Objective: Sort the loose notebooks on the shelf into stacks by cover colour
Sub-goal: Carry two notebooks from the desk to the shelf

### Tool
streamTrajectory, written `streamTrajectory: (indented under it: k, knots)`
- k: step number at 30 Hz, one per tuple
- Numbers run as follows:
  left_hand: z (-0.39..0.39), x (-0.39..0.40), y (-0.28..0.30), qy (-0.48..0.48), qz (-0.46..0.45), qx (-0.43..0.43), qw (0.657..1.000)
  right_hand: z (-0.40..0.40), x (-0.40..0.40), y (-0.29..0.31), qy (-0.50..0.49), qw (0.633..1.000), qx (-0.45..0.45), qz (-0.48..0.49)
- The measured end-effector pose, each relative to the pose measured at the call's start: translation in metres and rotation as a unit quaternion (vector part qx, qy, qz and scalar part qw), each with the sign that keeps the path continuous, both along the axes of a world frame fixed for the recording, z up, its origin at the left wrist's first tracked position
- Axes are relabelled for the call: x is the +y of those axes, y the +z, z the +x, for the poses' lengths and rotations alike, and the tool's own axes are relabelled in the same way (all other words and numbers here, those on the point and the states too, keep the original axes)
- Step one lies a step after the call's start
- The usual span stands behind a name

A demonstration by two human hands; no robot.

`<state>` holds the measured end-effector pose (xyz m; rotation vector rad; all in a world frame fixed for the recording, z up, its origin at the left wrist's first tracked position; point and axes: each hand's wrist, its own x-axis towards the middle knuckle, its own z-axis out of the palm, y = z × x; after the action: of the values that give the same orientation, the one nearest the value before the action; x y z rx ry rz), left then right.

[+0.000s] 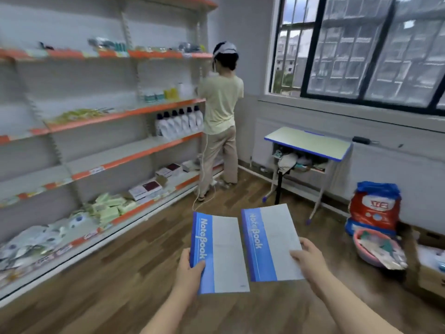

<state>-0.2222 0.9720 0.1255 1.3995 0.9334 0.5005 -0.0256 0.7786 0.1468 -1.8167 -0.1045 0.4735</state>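
Observation:
I hold two notebooks with blue spines and grey covers above the wooden floor. My left hand (190,268) grips the left notebook (226,251) at its blue spine edge, thumb on top. My right hand (310,259) pinches the right notebook (274,239) at its grey right edge. The two notebooks lie side by side, almost touching. On the bottom shelf (134,213) at the left lie more notebooks: white and maroon ones (147,189), further ones (168,170) behind, and pale green ones (110,207).
Orange-edged shelving runs along the left wall with bottles (179,122) and packets. Another person (220,121) stands at its far end. A small school desk (308,145) stands under the window. A red and blue bag (374,206), a pink basin (375,247) and a box lie at the right.

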Motion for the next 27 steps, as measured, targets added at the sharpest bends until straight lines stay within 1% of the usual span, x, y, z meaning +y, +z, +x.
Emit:
streamTrajectory:
  k: [3,5,8,12,15,21,27]
  knots:
    - [-0.052,0.054,0.003,0.076,-0.003,-0.007,0.997,-0.023,0.079,-0.004,0.059,0.998,0.005,0.013]
    - [-0.086,0.09,0.007,0.141,0.018,-0.008,0.99,-0.04,0.13,-0.003,0.096,0.995,0.005,0.02]
    - [-0.135,0.14,0.011,0.24,0.048,-0.01,0.97,-0.067,0.203,-0.002,0.16,0.987,0.006,0.026]
    - [-0.196,0.182,0.0,0.322,0.046,0.012,0.946,-0.106,0.285,-0.004,0.242,0.969,0.029,0.035]
    - [-0.235,0.203,-0.009,0.381,0.033,0.026,0.924,-0.139,0.343,-0.011,0.308,0.949,0.047,0.038]
    - [-0.298,0.253,-0.018,0.496,0.013,0.016,0.868,-0.198,0.468,-0.016,0.426,0.902,0.061,0.036]
    - [-0.347,0.302,-0.019,0.583,-0.004,0.007,0.813,-0.252,0.573,-0.012,0.52,0.85,0.078,0.023]
